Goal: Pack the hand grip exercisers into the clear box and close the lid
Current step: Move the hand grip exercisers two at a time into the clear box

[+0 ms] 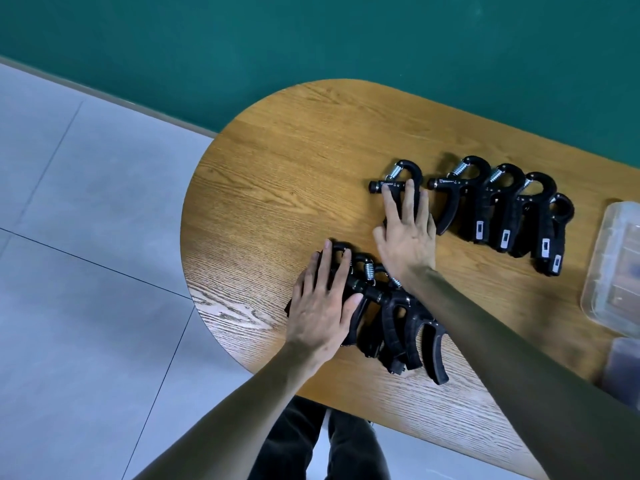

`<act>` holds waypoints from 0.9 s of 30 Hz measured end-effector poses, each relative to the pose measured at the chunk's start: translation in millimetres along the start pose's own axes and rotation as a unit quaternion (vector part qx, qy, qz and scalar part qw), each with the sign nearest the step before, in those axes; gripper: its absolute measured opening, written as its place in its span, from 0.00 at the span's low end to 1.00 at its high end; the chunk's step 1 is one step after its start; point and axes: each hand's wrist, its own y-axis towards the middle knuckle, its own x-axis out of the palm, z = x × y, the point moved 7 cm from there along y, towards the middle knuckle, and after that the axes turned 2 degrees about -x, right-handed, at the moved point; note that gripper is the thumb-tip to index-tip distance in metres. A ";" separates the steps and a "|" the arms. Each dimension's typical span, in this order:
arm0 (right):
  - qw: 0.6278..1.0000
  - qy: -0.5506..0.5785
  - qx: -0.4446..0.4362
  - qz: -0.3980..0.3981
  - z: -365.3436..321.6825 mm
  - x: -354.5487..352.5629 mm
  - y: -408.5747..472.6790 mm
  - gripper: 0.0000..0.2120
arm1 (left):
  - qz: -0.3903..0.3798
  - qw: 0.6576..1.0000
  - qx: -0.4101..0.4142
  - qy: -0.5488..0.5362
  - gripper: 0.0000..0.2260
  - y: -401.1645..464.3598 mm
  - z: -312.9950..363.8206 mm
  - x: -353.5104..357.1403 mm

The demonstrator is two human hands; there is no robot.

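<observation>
While both hands lie flat with straight fingers, neither curls round anything: the left hand (320,306) presses on a near cluster of black hand grip exercisers (391,323), and the right hand (407,233) rests on a lone exerciser (398,183) farther back. Each exerciser has ribbed black plastic handles, a hooked top and a coiled steel spring. To the right, a row of four more exercisers (502,209) overlaps like tiles, small pale panels on their handles. At the right edge sits the clear box (613,265), ridged and translucent, well apart from both hands. All rest on an oak-grained wooden table (294,174) with a rounded end, above grey floor tiles (86,220) and beside a dark green wall (311,36).
</observation>
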 end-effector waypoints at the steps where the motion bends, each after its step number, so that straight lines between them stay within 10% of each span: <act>1: 1.000 -0.001 -0.001 -0.002 -1.9 1.1 -3.2 0.36 | 0.002 1.000 0.002 0.001 0.30 -0.4 0.0 -0.1; 27: 0.997 -0.030 -0.063 0.024 -9.0 -4.0 1.8 0.35 | 0.046 0.998 0.002 0.035 0.37 -3.3 -2.8 -1.4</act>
